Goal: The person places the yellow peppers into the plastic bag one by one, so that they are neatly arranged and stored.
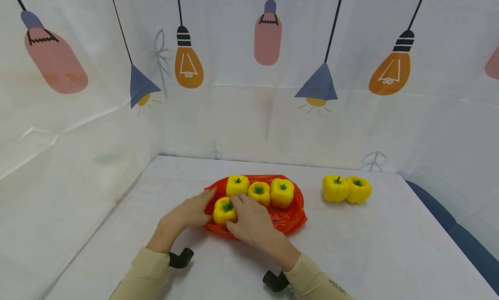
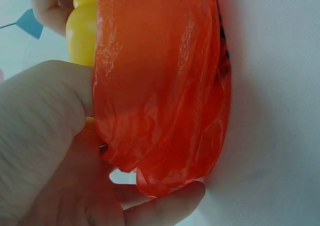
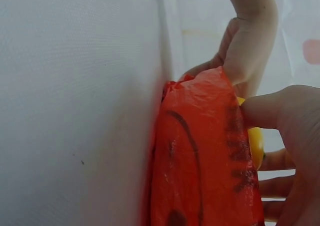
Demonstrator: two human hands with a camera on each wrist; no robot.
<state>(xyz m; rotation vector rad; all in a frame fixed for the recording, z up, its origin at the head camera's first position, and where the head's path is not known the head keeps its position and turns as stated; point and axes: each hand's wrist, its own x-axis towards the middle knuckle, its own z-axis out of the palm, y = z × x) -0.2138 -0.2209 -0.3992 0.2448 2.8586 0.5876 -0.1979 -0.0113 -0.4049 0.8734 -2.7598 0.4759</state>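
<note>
A red plastic bag (image 1: 290,221) lies spread open on the white table, with several yellow bell peppers on it. My left hand (image 1: 192,211) holds the bag's left end, its thumb over the edge and its fingers around the outside in the left wrist view. At the bag's front left, my right hand (image 1: 255,222) grips a yellow bell pepper (image 1: 221,212) from the right side. Behind it sit another pepper (image 1: 237,185), a middle one (image 1: 260,192) and a right one (image 1: 282,193). In the right wrist view the bag's front wall (image 3: 200,161) hides most of the gripped pepper.
Two more yellow bell peppers, a left one (image 1: 335,188) and a right one (image 1: 358,190), stand side by side to the right of the bag. A white curtain (image 1: 234,118) printed with lamps hangs behind the table (image 1: 370,248). A dark blue seat edge (image 1: 448,217) shows at right.
</note>
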